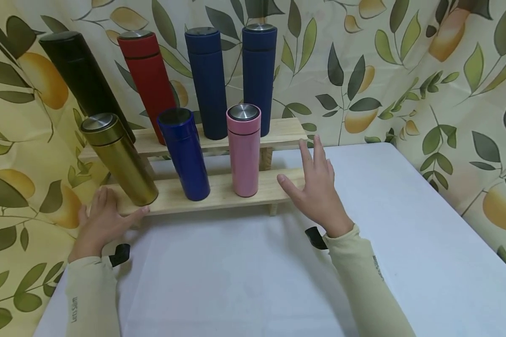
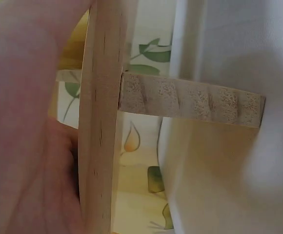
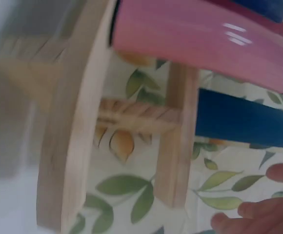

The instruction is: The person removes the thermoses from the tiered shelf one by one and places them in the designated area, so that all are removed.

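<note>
Lying under everything: a white tablecloth (image 1: 219, 281), mostly smooth, carrying soft shadows near the arms.
Wall side: a pale curtain (image 1: 303, 100) printed with green leaves and orange fruit, hanging behind and on the left.
Wooden rack (image 1: 219, 185): 2 tiers of light-grained planks on short legs, standing on the tablecloth near the curtain.
Upper tier (image 1: 284, 131): 4 upright bottles, being a black bottle (image 1: 88, 79), a red bottle (image 1: 147, 84) and 2 dark blue bottles (image 1: 206, 89).
Lower tier (image 1: 170, 194): 3 upright, being a gold bottle (image 1: 122, 161), a blue bottle (image 1: 185, 157) and a pink bottle (image 1: 243, 154).
Left hand (image 1: 103, 224): fingers loosely extended, resting at the lower tier's left end.
Right hand (image 1: 318, 194): fingers spread, holding nothing, near the rack's right end.
</note>
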A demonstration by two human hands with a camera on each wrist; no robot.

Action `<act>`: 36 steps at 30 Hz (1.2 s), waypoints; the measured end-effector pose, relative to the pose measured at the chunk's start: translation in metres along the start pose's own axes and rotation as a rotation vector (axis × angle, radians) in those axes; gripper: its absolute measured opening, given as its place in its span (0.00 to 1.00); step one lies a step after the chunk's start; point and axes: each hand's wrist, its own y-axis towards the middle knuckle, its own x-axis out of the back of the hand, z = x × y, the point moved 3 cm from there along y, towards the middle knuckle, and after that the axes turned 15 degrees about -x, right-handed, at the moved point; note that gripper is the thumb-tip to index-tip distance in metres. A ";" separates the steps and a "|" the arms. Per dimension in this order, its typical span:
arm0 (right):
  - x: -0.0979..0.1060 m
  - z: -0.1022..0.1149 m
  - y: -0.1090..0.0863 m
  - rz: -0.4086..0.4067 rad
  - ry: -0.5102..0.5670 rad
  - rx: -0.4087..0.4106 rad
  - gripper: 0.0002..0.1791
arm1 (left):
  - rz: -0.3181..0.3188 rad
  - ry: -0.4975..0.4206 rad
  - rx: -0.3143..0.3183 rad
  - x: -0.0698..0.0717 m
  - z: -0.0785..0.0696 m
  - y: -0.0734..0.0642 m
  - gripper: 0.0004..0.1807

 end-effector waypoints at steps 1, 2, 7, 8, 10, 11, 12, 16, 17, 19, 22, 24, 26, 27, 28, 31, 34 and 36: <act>0.001 0.002 0.000 0.012 0.061 -0.005 0.50 | 0.004 -0.002 0.003 0.000 0.000 0.000 0.68; 0.002 0.003 0.001 0.020 0.119 -0.007 0.50 | 0.010 -0.008 0.007 0.000 0.000 -0.001 0.68; 0.000 0.009 0.006 0.103 0.401 -0.068 0.45 | 0.034 -0.041 0.025 0.000 -0.001 0.000 0.69; -0.002 0.011 0.008 0.126 0.457 -0.082 0.44 | 0.044 -0.048 0.029 0.001 -0.001 0.000 0.70; -0.006 0.016 0.013 0.176 0.581 -0.114 0.42 | 0.054 -0.054 0.033 0.001 -0.002 0.000 0.70; -0.009 0.020 0.015 0.196 0.634 -0.125 0.42 | 0.061 -0.056 0.035 0.001 -0.002 -0.001 0.70; -0.012 0.023 0.018 0.213 0.681 -0.133 0.41 | 0.063 -0.056 0.035 0.001 -0.001 -0.001 0.70; -0.024 0.036 0.028 0.248 0.790 -0.150 0.42 | 0.047 -0.044 0.029 0.001 0.000 -0.001 0.69; -0.027 0.039 0.030 0.252 0.803 -0.152 0.42 | 0.043 -0.041 0.027 0.001 0.000 -0.001 0.69; -0.035 0.044 0.034 0.266 0.830 -0.155 0.43 | 0.036 -0.041 0.024 0.001 0.000 -0.001 0.69; -0.047 0.049 0.037 0.310 0.868 -0.161 0.43 | 0.033 -0.042 0.021 0.002 -0.001 -0.001 0.69; -0.055 0.051 0.038 0.350 0.895 -0.166 0.44 | 0.030 -0.042 0.019 0.002 -0.002 -0.002 0.69; -0.062 0.053 0.038 0.382 0.921 -0.171 0.45 | 0.029 -0.040 0.018 0.002 -0.003 -0.002 0.69; -0.065 0.054 0.039 0.391 0.926 -0.176 0.45 | 0.027 -0.041 0.018 0.001 -0.003 -0.002 0.68; -0.067 0.055 0.039 0.397 0.932 -0.181 0.45 | 0.024 -0.041 0.016 0.001 -0.004 -0.002 0.68; -0.073 0.058 0.041 0.398 0.952 -0.187 0.44 | 0.024 -0.040 0.012 0.001 -0.003 -0.001 0.68; -0.077 0.061 0.044 0.382 0.956 -0.186 0.44 | 0.023 -0.033 0.009 0.002 -0.002 0.000 0.68; -0.081 0.063 0.046 0.364 0.954 -0.177 0.44 | 0.023 -0.032 0.009 0.003 -0.002 0.000 0.68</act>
